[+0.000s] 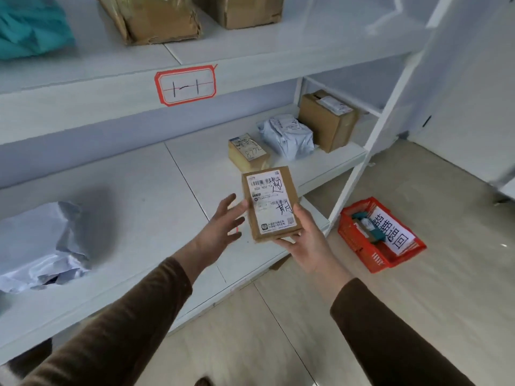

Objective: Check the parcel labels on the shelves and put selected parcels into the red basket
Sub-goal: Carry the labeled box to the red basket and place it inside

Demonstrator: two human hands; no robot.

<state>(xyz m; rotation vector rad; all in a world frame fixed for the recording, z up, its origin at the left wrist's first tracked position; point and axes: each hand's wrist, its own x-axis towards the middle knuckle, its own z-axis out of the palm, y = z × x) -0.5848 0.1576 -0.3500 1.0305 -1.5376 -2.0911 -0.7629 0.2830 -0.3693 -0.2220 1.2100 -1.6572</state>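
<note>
Two hands are working here. My left hand [225, 221] is hanging beside the small box [271, 203] with its fingers spread wide, holding nothing. My right hand [303, 235] is gripping that box from below, out past the shelf's [125, 218] front edge. With only one hand gripping, it might be slipping and dropping. I am counting two grey bags, five brown boxes, and one red basket [362, 240] on the floor by the shelf's right corner.

Matt brown cardboard box [271, 204] at frame centre carries a smooth white paper label [273, 203]; the red basket [359, 235] at lower right looks like latticed plastic (slightly glossy); the grey mailer [41, 246] at left is crinkled film.
</note>
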